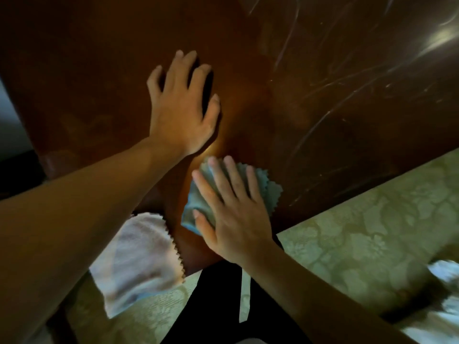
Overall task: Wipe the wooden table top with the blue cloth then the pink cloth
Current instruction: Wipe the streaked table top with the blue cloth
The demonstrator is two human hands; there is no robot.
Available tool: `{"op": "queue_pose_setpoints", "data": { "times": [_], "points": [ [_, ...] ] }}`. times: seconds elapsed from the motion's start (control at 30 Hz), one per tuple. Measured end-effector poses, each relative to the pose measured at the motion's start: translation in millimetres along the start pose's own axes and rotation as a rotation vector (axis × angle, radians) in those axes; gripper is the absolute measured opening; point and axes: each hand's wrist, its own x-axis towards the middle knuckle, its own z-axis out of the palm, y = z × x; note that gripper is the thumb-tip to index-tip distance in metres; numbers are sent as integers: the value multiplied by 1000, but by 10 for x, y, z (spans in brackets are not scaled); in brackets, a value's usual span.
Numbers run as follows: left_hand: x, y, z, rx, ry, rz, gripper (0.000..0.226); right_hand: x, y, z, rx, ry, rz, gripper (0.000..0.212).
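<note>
Presently two cloths: crumpled zigzag-edged blue cloth point(198, 207) pinned under flat right hand point(233, 214); pale pink cloth point(139, 261) beneath the forearm of the left hand point(181, 108), splayed, empty, on glossy dark wooden table top point(323, 108).

Dark wooden table top point(323, 120) bears a blue cloth point(269, 192) and a pink cloth point(139, 254).

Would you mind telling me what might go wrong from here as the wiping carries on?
1. The pink cloth hangs partly over the near edge of the table, under the left forearm; a nudge might drop it.
2. The right hand only presses flat on the blue cloth, which is bunched, so it may slip or wipe unevenly.
3. The left hand rests bare on the polished top and may leave smears.
</note>
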Motion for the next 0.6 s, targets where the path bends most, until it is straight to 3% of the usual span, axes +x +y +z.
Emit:
{"op": "queue_pose_setpoints", "data": {
  "times": [0.1,0.23,0.33,0.5,0.6],
  "points": [
    [144,118,111,-12,-29,-32,59,16,460,-88,-25,0,31,73],
    [154,116,172,-16,-9,-41,59,127,1258,-333,-128,11,368,83],
    [144,117,184,-29,8,-52,56,169,1132,-307,-112,49,471,81],
    [133,129,180,-30,28,-57,53,-55,239,-19,21,28,241,78],
    [135,139,178,-57,31,-59,52,-68,458,-62,-7,14,147,77]
  ]
}}
